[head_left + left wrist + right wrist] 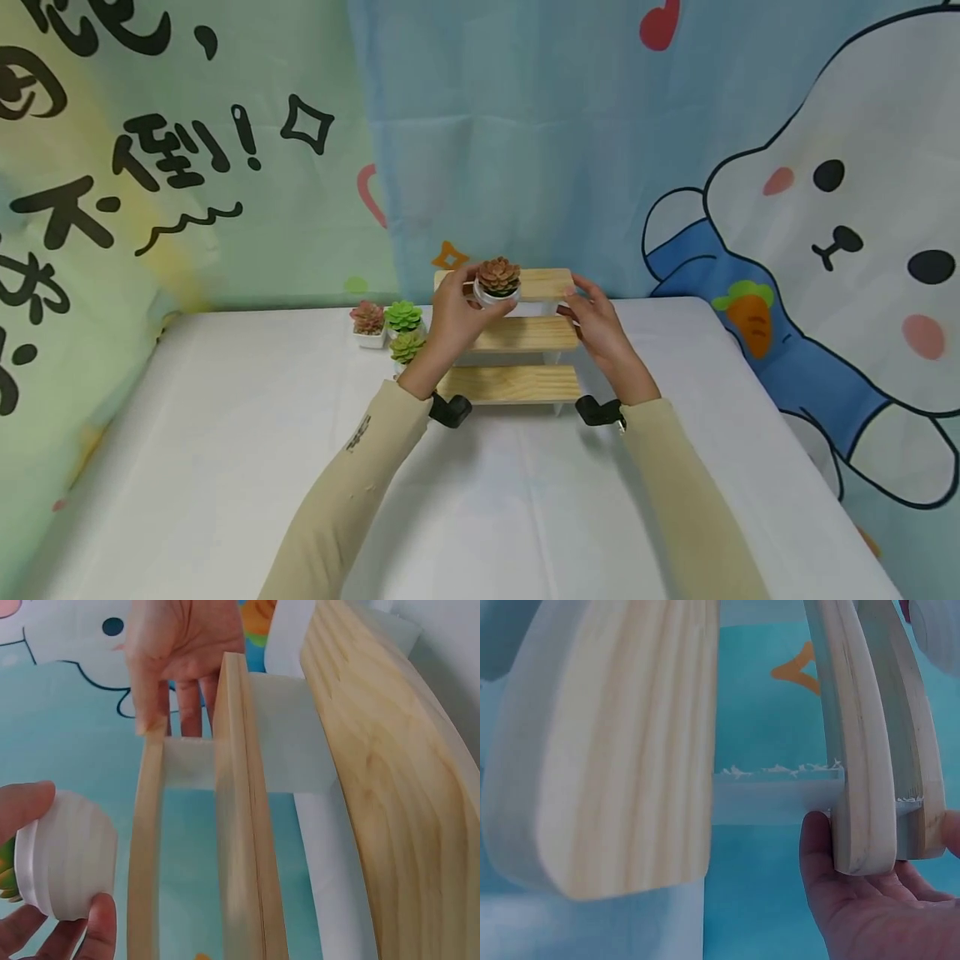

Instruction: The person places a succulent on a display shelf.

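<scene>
My left hand (459,323) holds a brown-red succulent (498,275) in a small round white pot (75,859), fingers and thumb around the pot's sides. It is raised in front of the left part of the top tier (546,285) of a three-tier wooden shelf (510,384). In the left wrist view the pot is apart from the planks. At the shelf's right end, my right hand (600,329) grips the upper tiers. The right wrist view shows a digit beside the middle plank (864,787) and others around the plank ends.
Left of the shelf, a pinkish succulent (368,317) and two green succulents (403,315) in white pots stand close together on the white-covered table (247,433). A printed cloth backdrop (495,125) hangs behind. Black wrist mounts (450,411) stick out near the lowest tier.
</scene>
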### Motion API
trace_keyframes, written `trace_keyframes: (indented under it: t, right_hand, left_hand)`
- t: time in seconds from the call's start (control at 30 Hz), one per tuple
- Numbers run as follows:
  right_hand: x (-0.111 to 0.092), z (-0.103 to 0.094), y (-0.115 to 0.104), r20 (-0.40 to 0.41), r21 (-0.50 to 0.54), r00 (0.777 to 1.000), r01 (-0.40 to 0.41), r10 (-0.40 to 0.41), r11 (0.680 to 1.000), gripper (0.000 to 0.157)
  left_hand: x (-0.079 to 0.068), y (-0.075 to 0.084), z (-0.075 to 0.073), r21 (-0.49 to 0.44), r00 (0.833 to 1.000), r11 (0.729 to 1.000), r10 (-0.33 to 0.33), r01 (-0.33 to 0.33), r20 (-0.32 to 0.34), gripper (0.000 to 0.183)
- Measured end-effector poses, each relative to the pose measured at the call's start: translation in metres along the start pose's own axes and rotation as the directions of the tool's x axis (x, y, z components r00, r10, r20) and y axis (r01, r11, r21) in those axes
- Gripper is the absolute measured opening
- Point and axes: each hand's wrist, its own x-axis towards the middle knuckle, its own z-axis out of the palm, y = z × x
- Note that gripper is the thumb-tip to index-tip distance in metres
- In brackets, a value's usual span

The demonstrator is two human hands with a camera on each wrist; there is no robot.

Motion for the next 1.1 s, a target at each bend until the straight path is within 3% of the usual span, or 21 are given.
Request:
trace_keyframes:
  t: [0.3, 0.67, 1.1]
  right_hand:
    - [0.0, -0.001, -0.003, -0.006, 0.013, 1.0, -0.027, 0.027, 1.0, 0.06]
    - [-0.002, -0.005, -0.001, -0.002, 0.008, 1.0, -0.025, 0.025, 1.0, 0.059]
    - [-0.005, -0.005, 0.0, 0.015, 0.014, 1.0, 0.004, -0.004, 1.0, 0.059]
  left_hand:
    - [0.011, 0.004, 0.019, -0.055, 0.998, 0.998, 0.036, -0.034, 0.046, 0.062]
    - [0.024, 0.007, 0.039, -0.054, 0.996, 0.998, 0.047, -0.043, 0.081, 0.065]
    - [0.036, 0.006, 0.049, -0.033, 0.991, 0.999, 0.033, -0.029, 0.128, 0.063]
